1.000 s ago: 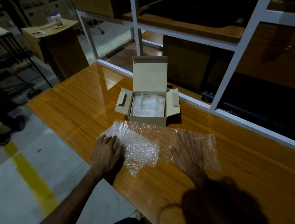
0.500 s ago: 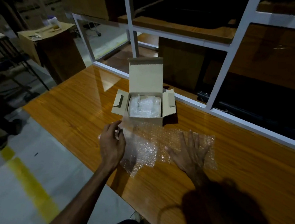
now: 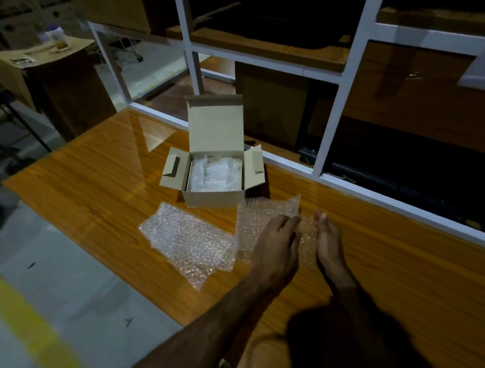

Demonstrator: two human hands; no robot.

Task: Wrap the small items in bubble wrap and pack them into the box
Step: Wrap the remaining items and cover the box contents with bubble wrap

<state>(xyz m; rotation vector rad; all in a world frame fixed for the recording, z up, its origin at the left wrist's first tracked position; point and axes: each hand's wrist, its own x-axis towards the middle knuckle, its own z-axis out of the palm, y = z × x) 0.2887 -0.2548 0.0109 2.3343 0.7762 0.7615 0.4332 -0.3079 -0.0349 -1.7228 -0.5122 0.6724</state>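
Note:
A small cardboard box (image 3: 213, 202) stands open on the wooden table (image 3: 94, 188), lid flap upright, with bubble-wrapped items (image 3: 215, 175) inside. One bubble wrap sheet (image 3: 189, 238) lies flat in front of the box, to the left. A second bubble wrap sheet (image 3: 268, 212) lies to the right of it, its far corner lifted. My left hand (image 3: 277, 245) has crossed over onto this right sheet, fingers curled on it. My right hand (image 3: 330, 241) stands on edge beside it, thumb on top of the sheet. The wrap bunches between the two hands.
A white metal frame (image 3: 338, 110) with glass panes runs along the table's far edge. The near table edge drops to a grey floor with a yellow line (image 3: 18, 319). A cardboard carton with a bottle (image 3: 54, 38) stands far left.
My left hand left the sheets' left edge and crossed right to meet my right hand. The overlapping sheets now lie separated. My right hand turned from flat onto its edge.

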